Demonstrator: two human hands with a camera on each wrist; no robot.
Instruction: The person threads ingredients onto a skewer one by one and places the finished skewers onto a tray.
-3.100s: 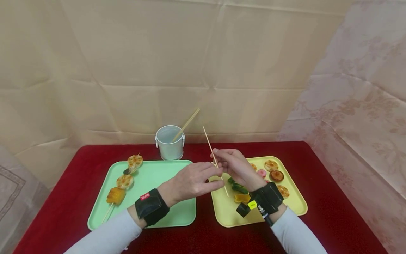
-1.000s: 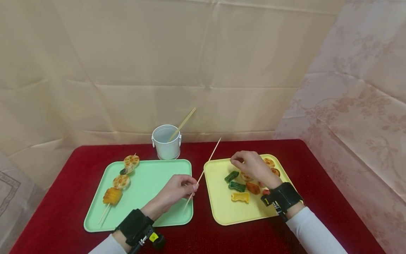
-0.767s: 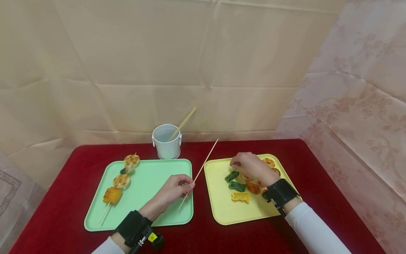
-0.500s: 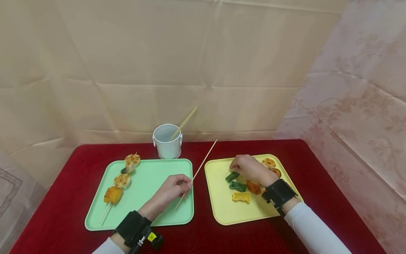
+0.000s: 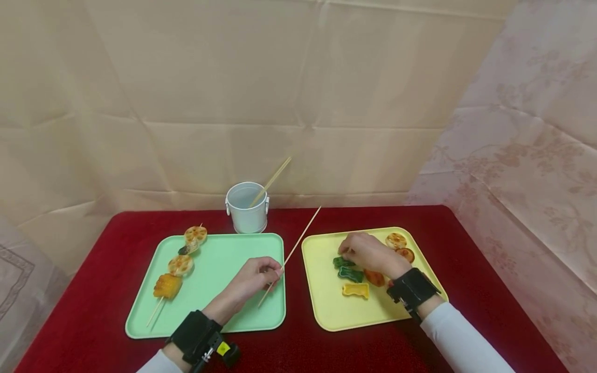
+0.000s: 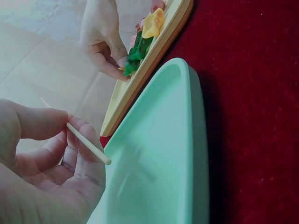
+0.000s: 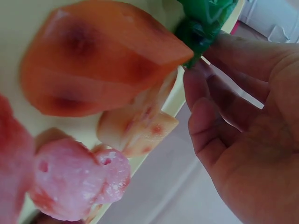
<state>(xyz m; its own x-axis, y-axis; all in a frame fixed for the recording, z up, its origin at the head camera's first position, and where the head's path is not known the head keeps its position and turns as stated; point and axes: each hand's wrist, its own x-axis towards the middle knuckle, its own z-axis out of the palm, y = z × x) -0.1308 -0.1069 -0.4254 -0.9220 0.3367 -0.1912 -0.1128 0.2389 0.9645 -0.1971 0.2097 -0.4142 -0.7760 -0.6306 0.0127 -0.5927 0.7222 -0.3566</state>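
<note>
My left hand (image 5: pixel 252 280) pinches a thin wooden skewer (image 5: pixel 302 235) between thumb and fingers over the right side of the green tray (image 5: pixel 224 326). The skewer slants up and away with nothing threaded on it; its blunt end (image 6: pixel 108 162) shows in the left wrist view. Over the yellow tray (image 5: pixel 322 316), my right hand (image 5: pixel 373 255) has its thumb and fingertips around the end of a green pepper piece (image 7: pixel 205 18), partly hidden by the hand. Just in front lie a second green pepper piece (image 5: pixel 351 274), an orange carrot-like piece (image 5: pixel 374 277) and a yellow pepper piece (image 5: pixel 355 290).
A loaded skewer with a corn piece (image 5: pixel 168 286) and round grilled slices (image 5: pixel 181 266) lies on the green tray's left. Behind stands a small white bucket (image 5: pixel 247 220) holding skewers (image 5: pixel 280 170). Pink pieces (image 7: pixel 65 179) and a brown mushroom-like piece (image 5: pixel 406 254) share the yellow tray.
My right hand let go of the skewer, moved over the yellow tray, then lowered onto the green pepper piece. My left hand took the skewer leftward over the green tray and now stays nearly still.
</note>
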